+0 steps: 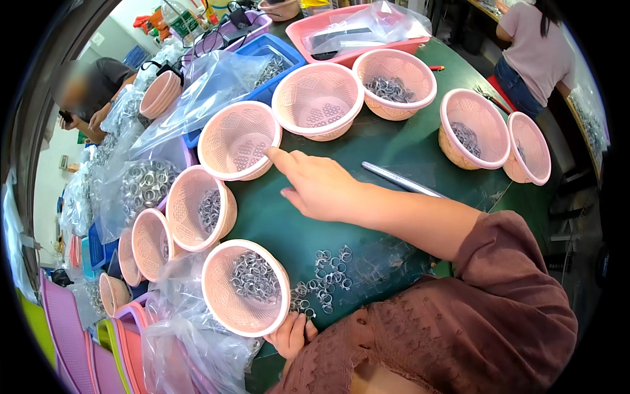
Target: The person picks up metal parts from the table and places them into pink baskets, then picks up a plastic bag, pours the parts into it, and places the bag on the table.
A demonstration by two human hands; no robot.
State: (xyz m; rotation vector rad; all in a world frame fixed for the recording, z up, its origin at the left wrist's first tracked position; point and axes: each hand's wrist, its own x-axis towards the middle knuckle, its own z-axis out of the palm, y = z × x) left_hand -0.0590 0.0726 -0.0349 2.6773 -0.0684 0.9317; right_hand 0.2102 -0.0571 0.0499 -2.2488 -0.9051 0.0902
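Observation:
My right hand reaches across the table to a pink basket with a few small metal rings on its bottom. Its index finger is stretched out at the basket's near rim, and the thumb stands apart below. Nothing shows in that hand. My left hand is low at the table edge, fingers curled in, beside the rim of the nearest pink basket. Whatever those fingers hold is hidden. That basket is heaped with small metal rings. A loose pile of metal rings with small tabs lies right of it.
More pink baskets with metal parts line the green table. A silver rod-like tool lies beyond my right forearm. Plastic bags and a blue tray crowd the left and back. Two people are nearby.

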